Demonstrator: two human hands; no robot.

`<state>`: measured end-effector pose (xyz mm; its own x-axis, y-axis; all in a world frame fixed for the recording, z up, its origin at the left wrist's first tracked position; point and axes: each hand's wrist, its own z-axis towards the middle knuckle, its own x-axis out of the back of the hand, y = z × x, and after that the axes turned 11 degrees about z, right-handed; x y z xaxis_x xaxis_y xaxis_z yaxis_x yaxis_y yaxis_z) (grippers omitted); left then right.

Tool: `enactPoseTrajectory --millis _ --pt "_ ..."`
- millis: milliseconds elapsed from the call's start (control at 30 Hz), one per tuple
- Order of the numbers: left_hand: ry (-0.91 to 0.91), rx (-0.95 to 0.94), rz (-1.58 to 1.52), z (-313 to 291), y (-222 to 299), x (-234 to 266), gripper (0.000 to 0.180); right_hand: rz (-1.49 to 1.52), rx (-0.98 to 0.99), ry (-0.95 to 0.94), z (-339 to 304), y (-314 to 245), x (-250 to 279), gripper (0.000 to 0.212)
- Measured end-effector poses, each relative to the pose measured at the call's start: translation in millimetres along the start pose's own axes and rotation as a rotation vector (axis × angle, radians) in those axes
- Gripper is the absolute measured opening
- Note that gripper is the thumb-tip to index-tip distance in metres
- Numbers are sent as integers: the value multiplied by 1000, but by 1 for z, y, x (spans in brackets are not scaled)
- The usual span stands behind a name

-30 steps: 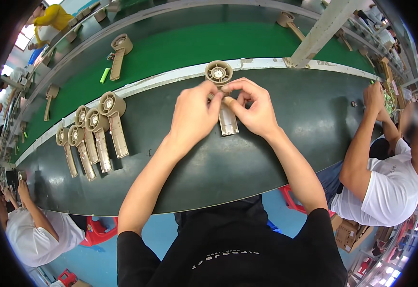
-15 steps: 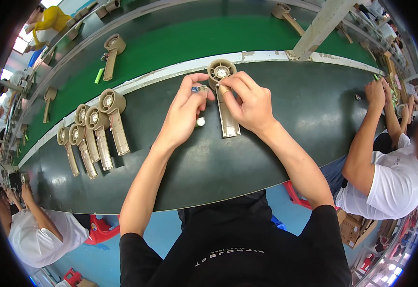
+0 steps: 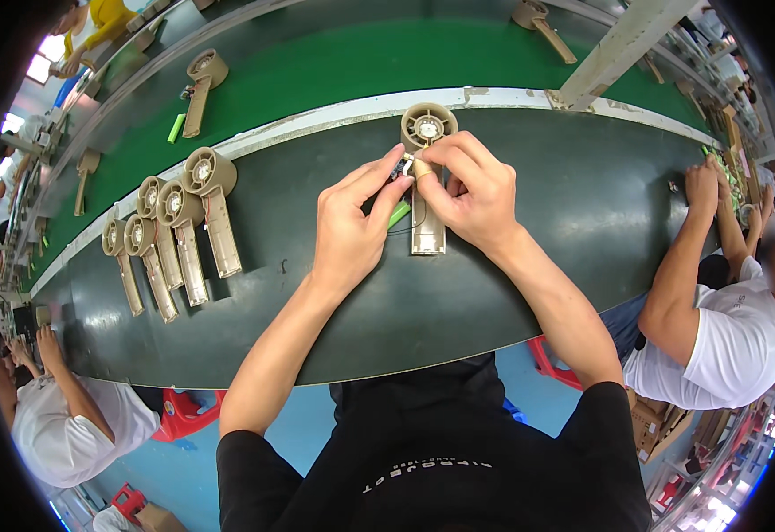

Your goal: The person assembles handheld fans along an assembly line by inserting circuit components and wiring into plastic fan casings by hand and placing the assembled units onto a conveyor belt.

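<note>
A beige handheld fan housing [image 3: 428,238] lies on the dark table in front of me, its round head away from me and its open handle toward me. My left hand [image 3: 349,222] pinches a small circuit board [image 3: 403,165] between thumb and fingertips, just beside the lower rim of the fan head. Close against it, my right hand [image 3: 478,193] is closed over the top of the handle, fingertips together; what they grip is too small to tell. A yellowish band covers part of the right thumb. Under my left fingers shows a green cylindrical battery [image 3: 398,214], with a thin dark wire by the handle.
Several similar fan housings [image 3: 194,266] lie grouped at the left of the table [image 3: 334,341]. Past a pale ledge [image 3: 317,130], a green belt [image 3: 334,71] carries more housings and a green battery [image 3: 176,128]. A post [image 3: 614,62] stands at the far right; co-workers sit on both sides.
My left hand has moved right with the circuit board, bringing it up to the right fingertips at the fan. The green battery has come over beside the handle.
</note>
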<state>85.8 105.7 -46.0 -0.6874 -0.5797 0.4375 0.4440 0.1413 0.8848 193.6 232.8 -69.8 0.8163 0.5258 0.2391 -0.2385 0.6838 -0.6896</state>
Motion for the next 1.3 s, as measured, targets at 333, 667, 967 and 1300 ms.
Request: enactPoseTrajectory --millis 333,667,967,1300 --pt "43 -119 113 2 1 -1 32 -102 88 -55 3 1 -1 11" --pt "79 -180 139 5 -4 -8 35 -88 35 -34 -1 6 -3 12" --pt "25 -265 207 8 -8 -5 34 -164 131 -57 -2 12 -1 14" --pt "-94 -236 211 15 -3 0 32 -77 183 -96 -1 23 4 15"
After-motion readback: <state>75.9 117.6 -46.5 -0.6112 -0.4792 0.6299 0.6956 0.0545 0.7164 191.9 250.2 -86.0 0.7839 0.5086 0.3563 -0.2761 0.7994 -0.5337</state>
